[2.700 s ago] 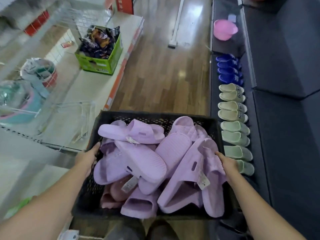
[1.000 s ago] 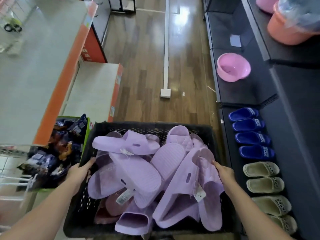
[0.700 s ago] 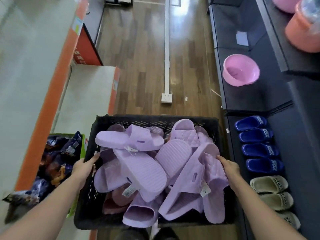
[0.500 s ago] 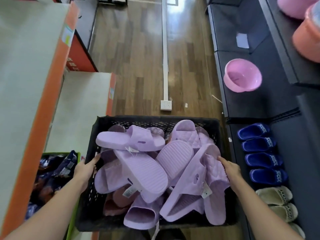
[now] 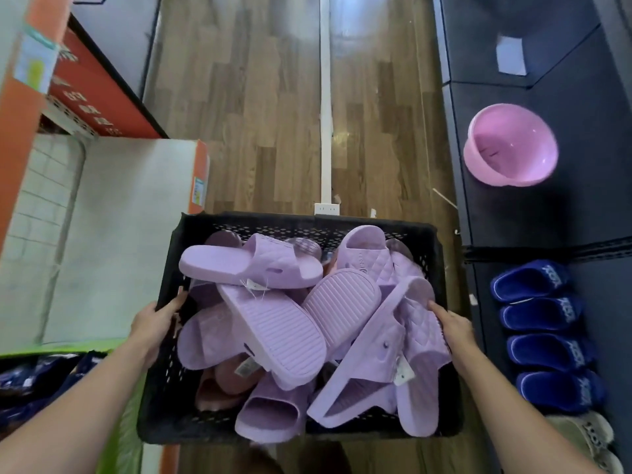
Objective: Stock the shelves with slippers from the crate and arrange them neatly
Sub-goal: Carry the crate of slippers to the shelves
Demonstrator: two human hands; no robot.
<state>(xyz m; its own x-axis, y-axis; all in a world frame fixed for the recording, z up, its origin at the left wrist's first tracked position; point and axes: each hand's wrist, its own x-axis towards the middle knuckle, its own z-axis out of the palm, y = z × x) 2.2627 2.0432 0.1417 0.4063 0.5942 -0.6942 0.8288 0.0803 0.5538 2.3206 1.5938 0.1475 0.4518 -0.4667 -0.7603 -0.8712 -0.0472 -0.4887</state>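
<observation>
Left hand, right hand grip crate sides; lilac slippers heaped inside; blue slippers on shelf.

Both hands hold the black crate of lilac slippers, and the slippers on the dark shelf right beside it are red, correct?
Not quite: the head view shows the shelf slippers are dark blue, not red. The rest holds: the left hand and right hand grip the black crate of lilac slippers, beside the dark shelf.
</observation>
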